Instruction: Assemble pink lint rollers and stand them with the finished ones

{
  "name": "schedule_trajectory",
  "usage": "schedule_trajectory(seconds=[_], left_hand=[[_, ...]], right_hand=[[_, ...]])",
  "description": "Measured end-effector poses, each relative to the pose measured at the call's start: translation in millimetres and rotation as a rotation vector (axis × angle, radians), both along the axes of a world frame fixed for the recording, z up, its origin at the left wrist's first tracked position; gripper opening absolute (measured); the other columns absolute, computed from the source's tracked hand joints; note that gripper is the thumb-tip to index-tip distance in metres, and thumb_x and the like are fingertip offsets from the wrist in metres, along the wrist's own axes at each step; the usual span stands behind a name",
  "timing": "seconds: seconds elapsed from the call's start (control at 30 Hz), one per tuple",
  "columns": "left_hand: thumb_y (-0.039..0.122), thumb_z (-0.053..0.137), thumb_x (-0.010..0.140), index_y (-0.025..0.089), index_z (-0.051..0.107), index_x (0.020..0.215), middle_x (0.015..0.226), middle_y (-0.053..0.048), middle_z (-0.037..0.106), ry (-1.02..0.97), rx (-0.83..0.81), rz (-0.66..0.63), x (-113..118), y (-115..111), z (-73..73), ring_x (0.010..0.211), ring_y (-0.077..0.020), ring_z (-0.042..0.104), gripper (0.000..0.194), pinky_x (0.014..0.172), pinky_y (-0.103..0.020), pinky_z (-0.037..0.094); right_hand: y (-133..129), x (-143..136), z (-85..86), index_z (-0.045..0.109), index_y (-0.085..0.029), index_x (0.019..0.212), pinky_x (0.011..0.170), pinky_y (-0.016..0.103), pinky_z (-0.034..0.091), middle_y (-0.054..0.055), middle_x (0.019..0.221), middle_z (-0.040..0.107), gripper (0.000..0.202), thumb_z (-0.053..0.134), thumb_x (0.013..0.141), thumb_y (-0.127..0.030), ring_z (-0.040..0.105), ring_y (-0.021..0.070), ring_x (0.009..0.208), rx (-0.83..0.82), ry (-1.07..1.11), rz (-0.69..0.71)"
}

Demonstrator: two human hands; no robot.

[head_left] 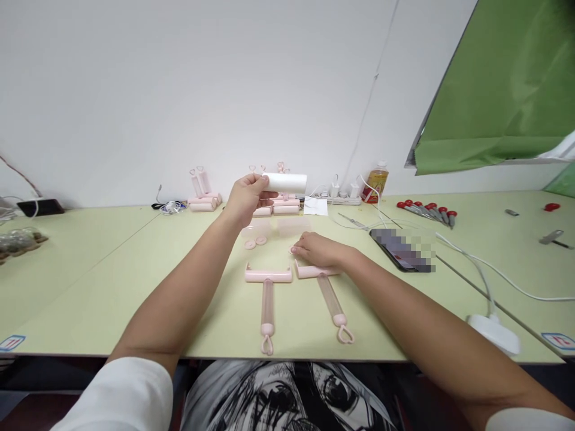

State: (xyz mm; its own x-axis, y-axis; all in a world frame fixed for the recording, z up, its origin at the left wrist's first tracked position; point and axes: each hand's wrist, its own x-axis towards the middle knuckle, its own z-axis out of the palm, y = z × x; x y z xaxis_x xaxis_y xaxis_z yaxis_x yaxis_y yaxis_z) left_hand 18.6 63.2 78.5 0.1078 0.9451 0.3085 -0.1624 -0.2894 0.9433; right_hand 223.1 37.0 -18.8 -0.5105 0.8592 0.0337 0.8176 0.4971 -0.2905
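Raised above the table, my left hand grips a white lint roll by its left end. My right hand is low over the tabletop, its fingertips closed on a small pink round cap. Just under that hand lies a pink lint roller handle, its head partly covered by the hand. A second pink lint roller handle lies to its left, heart-shaped loop toward me. Two pink round caps rest beyond it, near clear pinkish covers.
Pink lint rollers stand and lie along the wall. To the right are a phone, white cables, a bottle, a power strip and several red-capped markers. A white charger sits near the front edge.
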Motion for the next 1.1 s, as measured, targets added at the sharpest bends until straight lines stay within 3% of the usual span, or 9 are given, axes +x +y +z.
schedule_trajectory(seconds=[0.1, 0.17, 0.3, 0.4, 0.5, 0.63, 0.77, 0.93, 1.1], left_hand=[[0.028, 0.059, 0.086, 0.014, 0.053, 0.081, 0.072, -0.004, 0.063, 0.061, -0.014, -0.025, 2.0, -2.1, -1.1, 0.064, -0.0151, 0.068, 0.016, 0.058, -0.026, 0.053], [0.028, 0.059, 0.087, 0.015, 0.052, 0.082, 0.070, -0.003, 0.062, 0.067, -0.039, -0.032, 4.6, -1.7, -4.4, 0.062, -0.0145, 0.067, 0.016, 0.058, -0.025, 0.053], [0.027, 0.053, 0.089, 0.015, 0.051, 0.088, 0.074, -0.004, 0.064, -0.057, -0.160, -0.104, 19.9, -0.1, -21.3, 0.064, -0.0146, 0.068, 0.013, 0.060, -0.026, 0.054], [0.028, 0.052, 0.090, 0.015, 0.051, 0.092, 0.076, -0.005, 0.064, -0.078, -0.296, -0.201, 37.3, -2.7, -38.6, 0.063, -0.0134, 0.067, 0.013, 0.058, -0.024, 0.054], [0.033, 0.055, 0.087, 0.016, 0.054, 0.091, 0.082, -0.004, 0.062, 0.028, -0.310, -0.200, 47.5, -6.3, -51.5, 0.061, -0.0110, 0.064, 0.018, 0.050, -0.020, 0.046], [0.036, 0.047, 0.089, 0.016, 0.059, 0.081, 0.080, -0.005, 0.062, 0.642, 0.074, 0.003, 44.2, -6.6, -59.8, 0.065, -0.0143, 0.060, 0.024, 0.055, -0.024, 0.043], [0.029, 0.036, 0.090, 0.018, 0.061, 0.084, 0.087, -0.009, 0.067, 1.421, 0.398, -0.075, 46.1, 1.5, -71.1, 0.080, -0.0230, 0.062, 0.028, 0.066, -0.031, 0.044], [0.033, 0.043, 0.088, 0.018, 0.061, 0.099, 0.100, -0.013, 0.068, 1.620, 0.378, -0.213, 64.2, 20.6, -87.1, 0.088, -0.0277, 0.063, 0.026, 0.070, -0.035, 0.046], [0.032, 0.042, 0.090, 0.019, 0.061, 0.101, 0.105, -0.012, 0.067, 1.660, 0.409, -0.304, 67.7, 32.5, -86.8, 0.093, -0.0264, 0.062, 0.026, 0.074, -0.034, 0.045]], right_hand=[[9.7, 2.3, -1.3, 0.069, -0.015, 0.085, 0.085, 0.030, 0.042, 0.013, 0.099, 0.069, 0.033, 0.045, 0.093, -0.036, 0.061, 0.0230, 0.094, 0.015, 0.146, 0.023], [13.4, 6.9, -1.1, 0.067, -0.015, 0.101, 0.091, 0.034, 0.042, 0.013, 0.114, 0.066, 0.026, 0.048, 0.091, -0.030, 0.059, 0.0239, 0.103, 0.064, 0.308, -0.059], [12.6, 10.9, 2.5, 0.051, -0.022, 0.128, 0.083, 0.036, 0.049, 0.011, 0.126, 0.059, 0.051, 0.064, 0.081, -0.035, 0.059, 0.0221, 0.101, 0.096, 0.807, -0.098], [9.5, 5.5, 8.0, 0.055, -0.023, 0.117, 0.076, 0.034, 0.052, 0.006, 0.112, 0.063, 0.051, 0.071, 0.073, -0.044, 0.060, 0.0193, 0.091, 0.126, 1.192, -0.053], [12.9, 6.3, 14.3, 0.058, -0.021, 0.101, 0.072, 0.033, 0.052, 0.003, 0.093, 0.064, 0.041, 0.069, 0.073, -0.048, 0.059, 0.0186, 0.085, 0.192, 1.357, -0.165], [32.2, 30.2, 17.1, 0.060, -0.017, 0.094, 0.069, 0.032, 0.048, 0.005, 0.089, 0.066, 0.035, 0.066, 0.072, -0.044, 0.059, 0.0195, 0.080, 0.329, 1.162, -0.440], [53.7, 53.7, 5.7, 0.065, -0.016, 0.088, 0.071, 0.033, 0.044, 0.008, 0.089, 0.069, 0.029, 0.066, 0.070, -0.038, 0.061, 0.0220, 0.079, 0.290, 0.702, -0.673], [70.3, 53.9, -10.5, 0.066, -0.015, 0.096, 0.066, 0.027, 0.043, 0.008, 0.096, 0.071, 0.034, 0.063, 0.074, -0.040, 0.062, 0.0204, 0.080, 0.162, 0.586, -0.684], [67.2, 48.0, -12.3, 0.068, -0.013, 0.098, 0.067, 0.028, 0.044, 0.011, 0.098, 0.071, 0.037, 0.064, 0.073, -0.040, 0.064, 0.0224, 0.082, 0.105, 0.543, -0.679]])
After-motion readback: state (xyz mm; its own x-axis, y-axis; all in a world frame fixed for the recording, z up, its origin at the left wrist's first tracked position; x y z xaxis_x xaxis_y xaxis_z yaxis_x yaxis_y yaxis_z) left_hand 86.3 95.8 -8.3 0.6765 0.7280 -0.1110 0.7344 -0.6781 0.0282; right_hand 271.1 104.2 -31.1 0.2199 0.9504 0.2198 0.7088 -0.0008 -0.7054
